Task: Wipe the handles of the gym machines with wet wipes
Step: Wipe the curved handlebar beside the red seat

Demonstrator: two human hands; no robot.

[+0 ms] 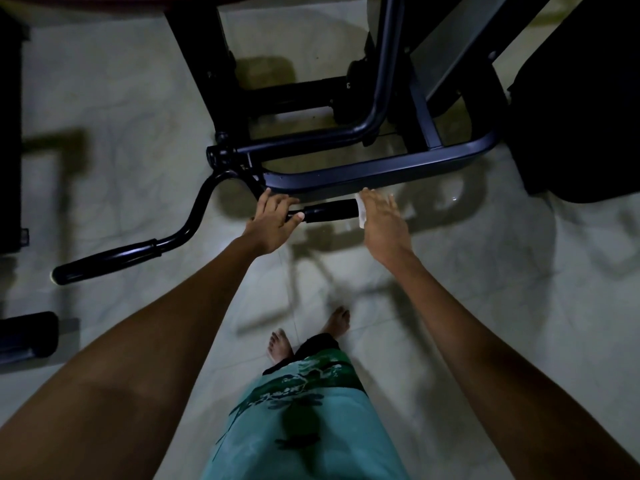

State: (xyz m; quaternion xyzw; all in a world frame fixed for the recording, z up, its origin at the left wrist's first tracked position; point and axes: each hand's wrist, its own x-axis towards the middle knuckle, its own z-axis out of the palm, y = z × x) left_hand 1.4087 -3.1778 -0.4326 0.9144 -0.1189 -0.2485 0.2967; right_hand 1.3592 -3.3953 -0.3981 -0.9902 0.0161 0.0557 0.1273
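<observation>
- On the pale tiled floor (131, 109) stands a dark gym machine (381, 109), its tubular frame curving round low in front of the person, whose bare feet show below.
- Off the frame's left corner hangs a curved bar (204, 199) with two black grips: the far grip (104, 259) lies down to the left, untouched by either hand, and the near grip (330, 210) points right, just under the frame's front rail (374, 168).
- The left hand (272, 221) holds the bar beside the near grip's inner end, fingers over the top and thumb curled beneath, steadying it by the look of it.
- The right hand (382, 220) is flat, fingers straight and together, pressing against the near grip's outer end.
- A white wet wipe (361, 213) sits between that palm and the grip's tip; only its edge shows.
- The step in hand seems to be wiping the end cap of the near grip.
- Next would likely call for wrapping the wipe round the grip's length and drawing it along while the left hand keeps the bar from swinging; the far grip looks still to be done.
</observation>
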